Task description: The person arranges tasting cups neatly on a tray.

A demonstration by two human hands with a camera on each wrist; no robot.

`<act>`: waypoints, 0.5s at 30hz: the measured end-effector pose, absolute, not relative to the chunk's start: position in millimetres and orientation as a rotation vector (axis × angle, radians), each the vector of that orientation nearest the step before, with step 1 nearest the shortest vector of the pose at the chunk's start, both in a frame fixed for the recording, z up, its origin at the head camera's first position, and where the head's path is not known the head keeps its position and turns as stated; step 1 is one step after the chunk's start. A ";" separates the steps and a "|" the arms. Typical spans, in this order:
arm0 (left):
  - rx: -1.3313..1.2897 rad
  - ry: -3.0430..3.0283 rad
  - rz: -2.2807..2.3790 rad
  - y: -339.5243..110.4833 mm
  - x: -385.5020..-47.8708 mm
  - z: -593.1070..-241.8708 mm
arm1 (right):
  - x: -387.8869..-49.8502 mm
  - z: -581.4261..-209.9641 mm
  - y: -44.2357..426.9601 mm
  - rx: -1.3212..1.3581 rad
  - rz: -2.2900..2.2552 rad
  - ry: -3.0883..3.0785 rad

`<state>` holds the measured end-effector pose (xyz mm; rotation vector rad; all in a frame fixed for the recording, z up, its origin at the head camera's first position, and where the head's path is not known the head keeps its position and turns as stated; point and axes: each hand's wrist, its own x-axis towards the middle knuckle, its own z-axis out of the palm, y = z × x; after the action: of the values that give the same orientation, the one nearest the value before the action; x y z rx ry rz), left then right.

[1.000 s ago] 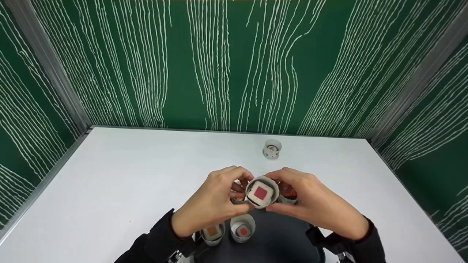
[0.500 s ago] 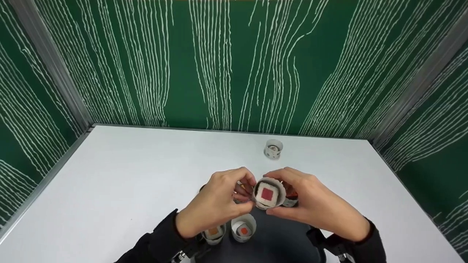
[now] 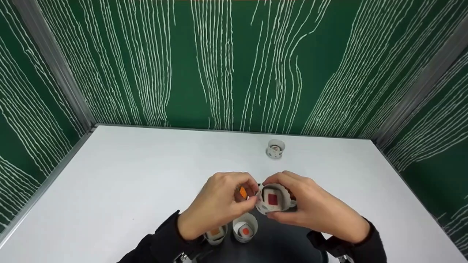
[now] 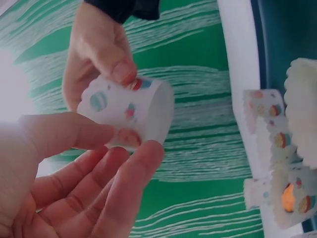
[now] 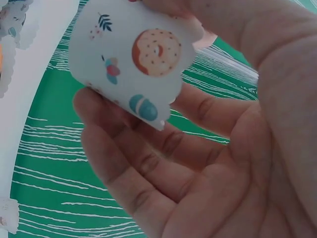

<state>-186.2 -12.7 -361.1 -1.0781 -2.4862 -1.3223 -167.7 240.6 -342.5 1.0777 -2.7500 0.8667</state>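
Both hands grip one white paper baking cup point(image 3: 260, 208), raised over the dark tray. Inside it sits a white square block with a red centre point(image 3: 272, 199), like a toy sushi roll. My left hand point(image 3: 219, 204) pinches the cup's left side between thumb and fingertips. From the right, my right hand point(image 3: 314, 204) holds it with the thumb below and fingers above. Printed doughnuts and macarons show on the cup wall point(image 5: 124, 44) in the right wrist view. The cup point(image 4: 136, 111) is tilted sideways in the left wrist view.
On the dark tray point(image 3: 281, 241) stand a paper cup with an orange-red-centred piece point(image 3: 244, 237) and another cup point(image 3: 215, 241) partly behind the left wrist. More cups hide behind the hands. A lone cup point(image 3: 275, 153) stands farther back on the white table point(image 3: 146, 168).
The held cup has shifted a little right and tilted, so more of its printed outer wall shows. The left hand has moved slightly right with it; the right hand has barely moved.
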 end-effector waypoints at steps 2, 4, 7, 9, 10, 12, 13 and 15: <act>-1.057 -2.483 -1.288 -15.1 -186.4 -359.4 | -167.1 -344.5 240.7 1.086 0.871 -2.756; -1.049 -2.476 -1.285 -17.4 -186.4 -357.7 | -166.6 -347.4 241.5 1.086 0.869 -2.774; -1.038 -2.460 -1.288 -20.0 -186.6 -355.1 | -166.4 -353.1 244.3 1.072 0.859 -2.822; -1.031 -2.448 -1.290 -21.5 -186.9 -353.4 | -166.5 -357.1 246.6 1.059 0.845 -2.856; -1.027 -2.442 -1.291 -22.0 -187.1 -352.6 | -166.5 -358.9 247.7 1.051 0.834 -2.874; -1.022 -2.430 -1.295 -22.8 -187.5 -351.6 | -166.4 -362.6 249.6 1.039 0.812 -2.901; -1.018 -2.428 -1.297 -23.4 -187.6 -351.1 | -166.4 -364.7 250.2 1.035 0.797 -2.908; -1.011 -2.429 -1.297 -24.5 -187.7 -350.6 | -166.4 -369.3 250.9 1.027 0.755 -2.914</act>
<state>-187.7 -24.5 -350.6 -1.0107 -2.4288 -1.2971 -166.4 250.9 -369.3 1.0271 -2.9143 0.7549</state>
